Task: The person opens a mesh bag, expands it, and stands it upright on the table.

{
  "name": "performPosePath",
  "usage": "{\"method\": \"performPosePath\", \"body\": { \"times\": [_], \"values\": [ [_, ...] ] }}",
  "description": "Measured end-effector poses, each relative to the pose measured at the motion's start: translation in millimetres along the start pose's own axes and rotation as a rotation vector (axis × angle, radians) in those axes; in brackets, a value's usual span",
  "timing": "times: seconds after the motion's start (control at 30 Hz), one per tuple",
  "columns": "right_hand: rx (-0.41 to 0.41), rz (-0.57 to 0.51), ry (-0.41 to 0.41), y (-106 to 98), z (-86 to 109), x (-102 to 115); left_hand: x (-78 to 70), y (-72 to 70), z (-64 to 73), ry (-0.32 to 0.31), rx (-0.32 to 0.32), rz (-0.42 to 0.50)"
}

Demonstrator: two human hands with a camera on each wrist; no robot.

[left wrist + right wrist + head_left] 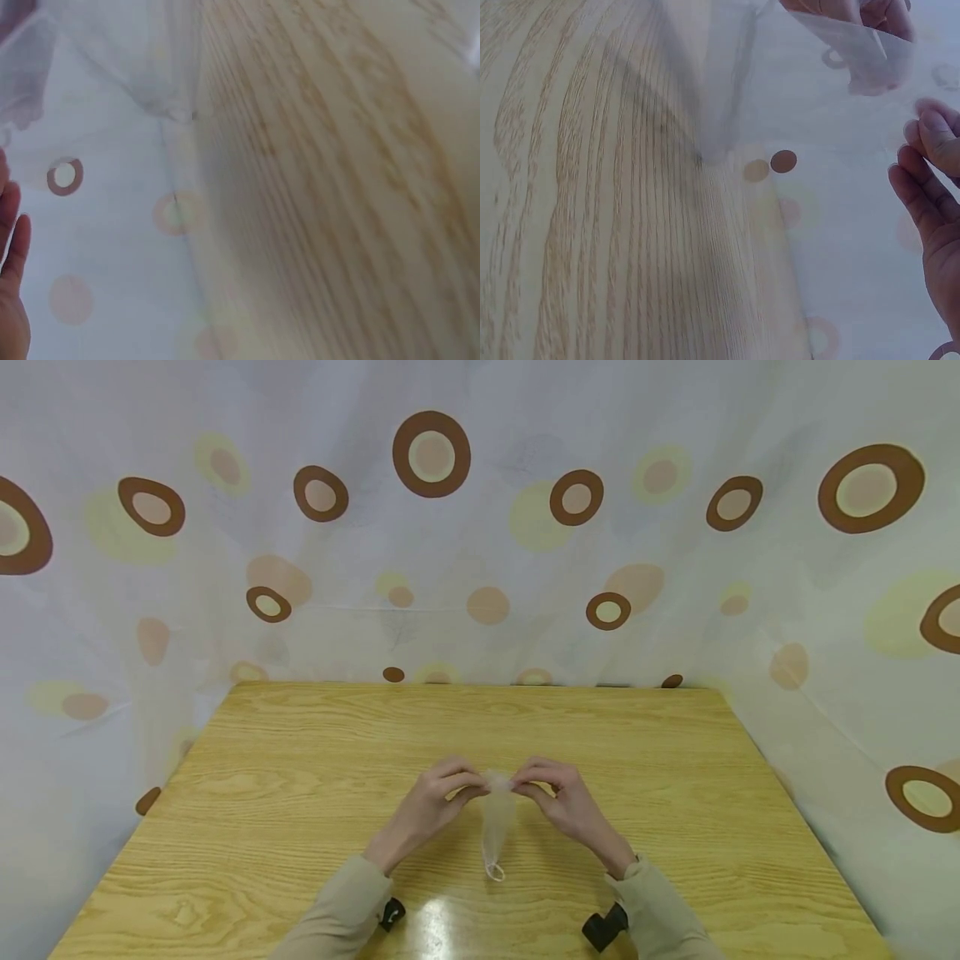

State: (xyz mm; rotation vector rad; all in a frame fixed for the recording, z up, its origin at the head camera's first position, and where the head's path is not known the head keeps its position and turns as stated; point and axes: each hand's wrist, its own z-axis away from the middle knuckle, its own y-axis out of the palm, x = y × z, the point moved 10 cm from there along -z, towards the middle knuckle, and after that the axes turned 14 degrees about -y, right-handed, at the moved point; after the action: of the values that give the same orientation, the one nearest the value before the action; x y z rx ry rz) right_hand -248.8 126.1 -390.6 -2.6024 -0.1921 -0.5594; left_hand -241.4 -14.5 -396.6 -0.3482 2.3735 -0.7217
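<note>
A sheer, whitish pouch (497, 818) hangs over the table between my two hands, with a thin white string loop (495, 872) at its lower end. My left hand (438, 797) pinches the pouch's upper edge on the left side. On the right, my right hand (561, 795) pinches the same edge between thumb and fingertips. Up close, the see-through pouch (802, 82) spreads across the top of the right wrist view, and the other hand's fingers show through it. In the left wrist view the pouch (142, 52) is blurred, and only part of the left hand (11, 292) appears.
A wood-grain table (300, 735) lies beneath both hands. White curtains (480, 543) with brown, peach and yellow rings surround it at the back and sides. Black straps with small devices sit by both sleeves, including one black device (603, 928) at the right.
</note>
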Motion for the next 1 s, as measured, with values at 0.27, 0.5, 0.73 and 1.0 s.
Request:
{"method": "performPosePath", "body": {
  "times": [0.27, 0.5, 0.73, 1.0],
  "values": [
    [0.031, 0.104, -0.027, -5.5, 1.6, 1.3, -7.7, 0.6, 2.1, 0.080, 0.010, -0.144],
    [0.053, 0.016, 0.116, 2.9, 9.0, -9.7, -7.4, -1.0, 2.5, 0.070, -0.023, -0.138],
    [0.009, 0.005, 0.079, 1.1, 5.4, -8.1, -7.1, 1.8, 1.5, 0.078, -0.014, -0.125],
    [0.021, 0.022, -0.001, -0.8, -0.4, -1.7, -3.8, 6.0, -0.3, 0.033, 0.041, -0.117]
  ]
}}
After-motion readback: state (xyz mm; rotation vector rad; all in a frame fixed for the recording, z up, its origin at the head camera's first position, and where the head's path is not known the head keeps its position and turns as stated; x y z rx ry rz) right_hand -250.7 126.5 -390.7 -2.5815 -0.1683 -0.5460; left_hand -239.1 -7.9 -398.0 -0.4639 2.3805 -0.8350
